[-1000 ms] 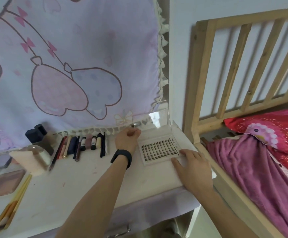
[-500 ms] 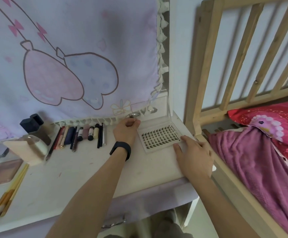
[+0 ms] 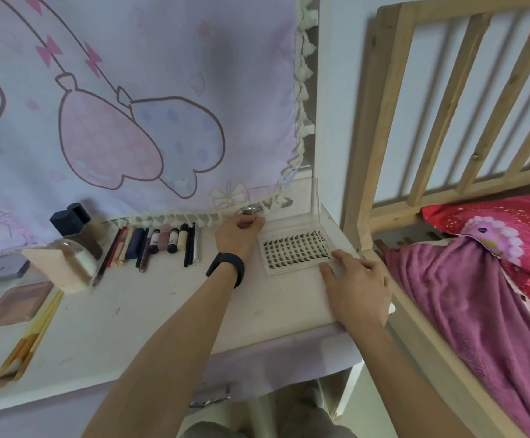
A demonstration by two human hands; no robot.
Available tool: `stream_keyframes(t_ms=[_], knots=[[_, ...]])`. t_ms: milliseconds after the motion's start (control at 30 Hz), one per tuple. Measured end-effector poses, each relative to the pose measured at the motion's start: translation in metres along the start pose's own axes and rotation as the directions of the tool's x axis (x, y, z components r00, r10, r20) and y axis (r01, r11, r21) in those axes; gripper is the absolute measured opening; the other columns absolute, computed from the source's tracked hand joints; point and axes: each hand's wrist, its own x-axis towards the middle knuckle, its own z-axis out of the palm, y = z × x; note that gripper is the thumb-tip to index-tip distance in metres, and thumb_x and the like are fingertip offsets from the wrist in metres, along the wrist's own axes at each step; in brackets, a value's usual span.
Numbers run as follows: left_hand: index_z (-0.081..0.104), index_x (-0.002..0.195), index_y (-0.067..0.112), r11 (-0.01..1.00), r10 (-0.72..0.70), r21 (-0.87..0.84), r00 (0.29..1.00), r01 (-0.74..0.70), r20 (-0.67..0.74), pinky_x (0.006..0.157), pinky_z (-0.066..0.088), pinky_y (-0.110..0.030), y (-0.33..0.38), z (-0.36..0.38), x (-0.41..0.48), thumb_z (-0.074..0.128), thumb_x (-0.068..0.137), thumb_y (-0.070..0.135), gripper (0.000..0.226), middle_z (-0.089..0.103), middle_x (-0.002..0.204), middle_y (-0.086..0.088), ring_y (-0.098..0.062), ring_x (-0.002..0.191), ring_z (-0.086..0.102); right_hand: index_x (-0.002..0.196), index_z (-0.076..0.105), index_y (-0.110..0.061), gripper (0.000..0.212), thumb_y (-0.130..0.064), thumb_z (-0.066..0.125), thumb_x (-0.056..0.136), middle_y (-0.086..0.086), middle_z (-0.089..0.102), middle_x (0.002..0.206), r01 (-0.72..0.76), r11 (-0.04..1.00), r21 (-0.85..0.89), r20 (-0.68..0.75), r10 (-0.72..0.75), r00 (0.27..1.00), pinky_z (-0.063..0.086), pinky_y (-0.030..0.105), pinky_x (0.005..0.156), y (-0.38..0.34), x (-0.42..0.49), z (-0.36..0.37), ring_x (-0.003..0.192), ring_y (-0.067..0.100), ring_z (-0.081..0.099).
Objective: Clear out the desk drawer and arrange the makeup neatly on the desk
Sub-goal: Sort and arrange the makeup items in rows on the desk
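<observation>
A clear eyelash case [image 3: 295,249] with rows of small dark lashes lies at the desk's back right corner, its transparent lid [image 3: 284,199] standing upright. My left hand [image 3: 238,233], with a black band on the wrist, pinches the lid's left edge. My right hand [image 3: 357,281] rests flat on the desk, fingertips touching the case's front right corner. A row of lipsticks, pencils and tubes [image 3: 159,243] lies side by side left of the case. The drawer front with its metal handle [image 3: 209,398] shows below the desk edge.
Dark-capped bottles [image 3: 73,222], a domed puff holder [image 3: 67,267], a brown compact [image 3: 17,303] and a brush pouch [image 3: 26,343] sit at the left. A cartoon cloth [image 3: 130,105] hangs behind the desk [image 3: 149,311]. A wooden bed frame [image 3: 380,128] and pink blanket [image 3: 466,311] are to the right.
The view has tilted down and shifted slightly. The case's lid stands more upright than a second ago, still pinched by my left hand; my right hand stays at the case's front corner.
</observation>
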Motion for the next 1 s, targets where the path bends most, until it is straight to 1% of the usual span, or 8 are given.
stream_keyframes(t_ms=[167,267,333,433,600,700,800,1000], knots=[[0.068,0.101,0.026,0.998,0.002,0.062,1.000,-0.004,0.020,0.074,0.043,-0.006,0.001,-0.017,-0.012,0.072,0.089,0.023,0.013,0.064,0.087,0.017,0.008,0.078,0.056,0.131,0.061,-0.036,0.039,-0.050,0.058,0.095,0.005,0.067,0.119,-0.019,0.996,0.086,-0.005,0.019,1.000,0.042,0.045,0.100,-0.005,-0.004,-0.008,0.122,0.027,0.049],[0.067,0.105,0.022,0.989,0.066,0.130,0.996,-0.073,0.055,0.071,0.041,-0.005,0.002,-0.038,-0.030,0.065,0.094,0.018,0.013,0.067,0.097,0.008,-0.003,0.083,0.060,0.133,0.060,-0.031,0.040,-0.044,0.061,0.095,0.008,0.065,0.128,0.013,0.994,0.108,-0.007,-0.013,1.000,0.040,0.050,0.106,-0.003,-0.008,-0.013,0.126,0.033,0.051],[0.067,0.104,0.025,0.976,0.123,0.172,0.990,-0.133,0.068,0.069,0.041,-0.004,0.000,-0.059,-0.047,0.062,0.095,0.017,0.013,0.067,0.098,0.009,-0.004,0.086,0.061,0.133,0.060,-0.023,0.039,-0.037,0.062,0.096,0.004,0.062,0.136,0.081,0.991,0.105,-0.022,-0.079,0.997,0.040,0.051,0.107,-0.003,-0.011,-0.016,0.128,0.031,0.048],[0.066,0.114,0.031,0.905,0.197,0.362,0.974,-0.224,0.110,0.082,0.044,-0.020,-0.014,-0.099,-0.070,0.059,0.096,0.023,0.021,0.061,0.105,0.016,-0.007,0.101,0.058,0.126,0.064,-0.012,0.037,-0.017,0.070,0.090,0.006,0.066,0.132,0.275,0.961,0.029,-0.070,-0.272,0.960,0.044,0.050,0.101,-0.007,-0.026,-0.015,0.121,0.035,0.053],[0.055,0.137,0.032,0.705,0.161,0.672,0.974,-0.226,0.159,0.108,0.036,-0.035,-0.049,-0.170,-0.093,0.051,0.099,0.034,0.039,0.053,0.142,0.005,-0.018,0.134,0.041,0.122,0.064,-0.022,0.031,-0.019,0.067,0.091,-0.002,0.068,0.121,0.490,0.868,0.082,0.024,-0.493,0.870,0.045,0.035,0.093,-0.045,-0.075,0.000,0.114,0.022,0.055],[0.040,0.149,0.035,0.637,0.076,0.750,0.983,-0.178,0.169,0.120,0.018,-0.038,-0.070,-0.200,-0.098,0.044,0.099,0.046,0.051,0.033,0.160,0.002,-0.020,0.148,0.024,0.128,0.061,-0.028,0.032,-0.027,0.058,0.096,-0.012,0.064,0.120,0.472,0.862,0.183,0.194,-0.503,0.842,0.044,0.031,0.097,-0.081,-0.085,0.017,0.117,0.013,0.052],[0.026,0.154,0.042,0.620,-0.027,0.771,0.978,-0.147,0.208,0.124,0.005,-0.041,-0.087,-0.217,-0.100,0.031,0.099,0.060,0.058,0.015,0.166,0.003,-0.019,0.153,0.008,0.127,0.058,-0.031,0.030,-0.033,0.055,0.098,-0.024,0.062,0.099,0.403,0.881,0.249,0.314,-0.467,0.826,0.046,0.028,0.080,-0.122,-0.076,0.038,0.096,0.007,0.057],[0.025,0.154,0.043,0.633,-0.008,0.762,0.983,-0.136,0.182,0.123,0.002,-0.042,-0.091,-0.214,-0.101,0.026,0.095,0.063,0.062,0.016,0.166,0.004,-0.018,0.153,0.007,0.121,0.059,-0.031,0.045,-0.064,0.048,0.093,-0.014,0.061,0.103,0.161,0.975,0.152,0.436,-0.213,0.874,0.040,0.031,0.076,-0.187,-0.036,0.078,0.090,0.012,0.056]])
